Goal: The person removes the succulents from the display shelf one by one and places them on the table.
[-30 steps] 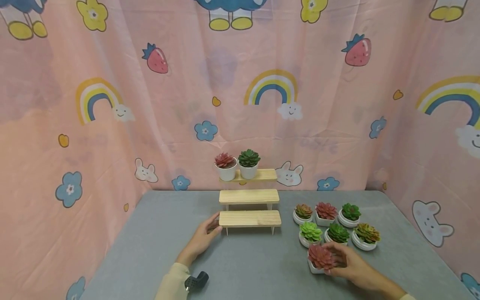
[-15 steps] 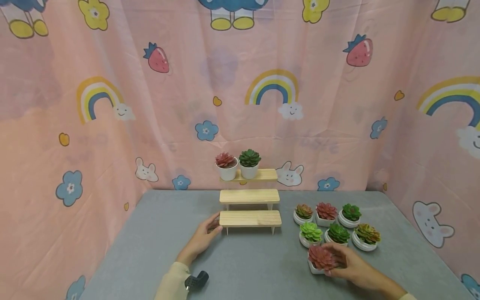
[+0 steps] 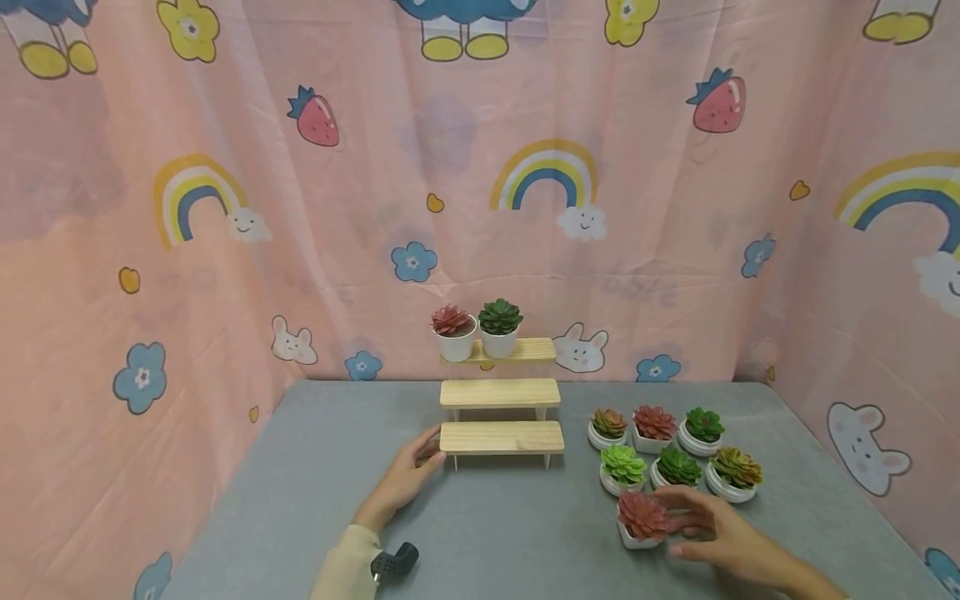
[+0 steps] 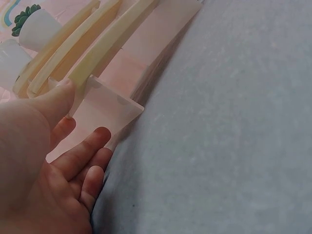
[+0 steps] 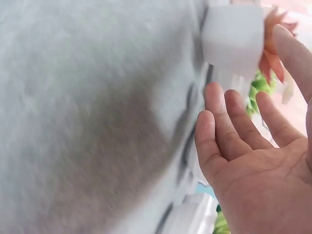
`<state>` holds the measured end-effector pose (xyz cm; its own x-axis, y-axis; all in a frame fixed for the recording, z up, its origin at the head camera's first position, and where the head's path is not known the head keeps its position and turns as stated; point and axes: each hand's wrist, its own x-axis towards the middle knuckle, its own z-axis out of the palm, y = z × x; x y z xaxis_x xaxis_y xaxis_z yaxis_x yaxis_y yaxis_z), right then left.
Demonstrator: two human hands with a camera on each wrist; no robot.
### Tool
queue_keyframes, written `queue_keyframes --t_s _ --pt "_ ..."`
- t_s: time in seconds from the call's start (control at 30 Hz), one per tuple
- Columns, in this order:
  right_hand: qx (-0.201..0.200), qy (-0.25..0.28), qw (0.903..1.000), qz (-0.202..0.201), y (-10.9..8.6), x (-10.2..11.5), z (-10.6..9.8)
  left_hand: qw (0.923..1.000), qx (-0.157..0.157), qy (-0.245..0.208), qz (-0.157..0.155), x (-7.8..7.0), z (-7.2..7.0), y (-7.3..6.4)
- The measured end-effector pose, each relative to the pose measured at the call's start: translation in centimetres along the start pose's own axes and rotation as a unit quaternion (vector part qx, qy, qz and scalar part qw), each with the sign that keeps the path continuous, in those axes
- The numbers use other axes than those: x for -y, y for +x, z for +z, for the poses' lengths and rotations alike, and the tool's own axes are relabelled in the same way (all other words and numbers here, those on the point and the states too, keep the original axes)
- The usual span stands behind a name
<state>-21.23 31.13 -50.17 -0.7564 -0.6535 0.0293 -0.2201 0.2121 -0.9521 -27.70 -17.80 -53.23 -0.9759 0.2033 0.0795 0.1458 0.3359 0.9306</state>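
Head view, near to far, places keyed to the pale wooden three-tier stand (image 3: 502, 437). Nearest, right of stand, on grey bench (image 3: 510, 533): dusty-red rosette succulent (image 3: 642, 514) in white square pot (image 3: 637, 542), upright. Right hand (image 3: 723, 533) just beside it, fingers spread, gripping nothing; leaf contact unclear. Left hand (image 3: 401, 482) at stand's left end, thumb and index pinching lowest plank, other fingers loosely bent; firmness unclear.

Likely risks: right fingers snag leaves and tip the square pot, or knock it into the close-packed pots behind; a tug from the left hand rocks the stand and topples its upper pots.

Containers, all right of stand: square pot holds the dusty-red plant. Next row, round white pots: lime-green succulent (image 3: 623, 463), dark-green succulent (image 3: 677, 467), yellow-orange succulent (image 3: 735, 467). Farther row: orange-green succulent (image 3: 608, 423), red succulent in square white pot (image 3: 655, 422), mid-green succulent (image 3: 703, 425). Stand's top tier, left and middle: tapered white pots holding pinkish-red spiky succulent (image 3: 450, 320) and deep-green succulent (image 3: 500, 317).
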Motion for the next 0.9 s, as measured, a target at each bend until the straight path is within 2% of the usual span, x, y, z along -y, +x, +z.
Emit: queue_keyframes --t_s 0.2,0.37,0.47,0.57,0.7,0.9 --pt "-0.021 -0.025 0.9991 -0.028 -0.5 0.8 -0.6 1.0 0.003 -0.002 0.005 0.0 0.0 0.0" --pt "-0.048 -0.072 0.9962 -0.006 -0.5 1.9 -1.0 1.0 0.004 -0.002 0.008 0.1 0.0 0.1" --pt "-0.068 -0.097 0.9929 -0.015 -0.8 2.7 -1.2 0.9999 0.004 -0.004 0.009 0.1 0.2 0.2" --pt "-0.1 -0.132 0.9853 -0.042 -0.9 3.5 -1.3 0.9999 0.007 -0.005 0.008 0.1 0.3 0.3" --pt "-0.137 -0.16 0.9767 -0.042 -0.6 4.7 -1.4 0.9999 0.006 -0.006 0.007 0.1 0.4 0.3" --pt "-0.158 -0.183 0.9689 -0.056 0.7 6.4 -1.4 1.0 -0.007 -0.007 0.0 0.1 0.3 0.1"
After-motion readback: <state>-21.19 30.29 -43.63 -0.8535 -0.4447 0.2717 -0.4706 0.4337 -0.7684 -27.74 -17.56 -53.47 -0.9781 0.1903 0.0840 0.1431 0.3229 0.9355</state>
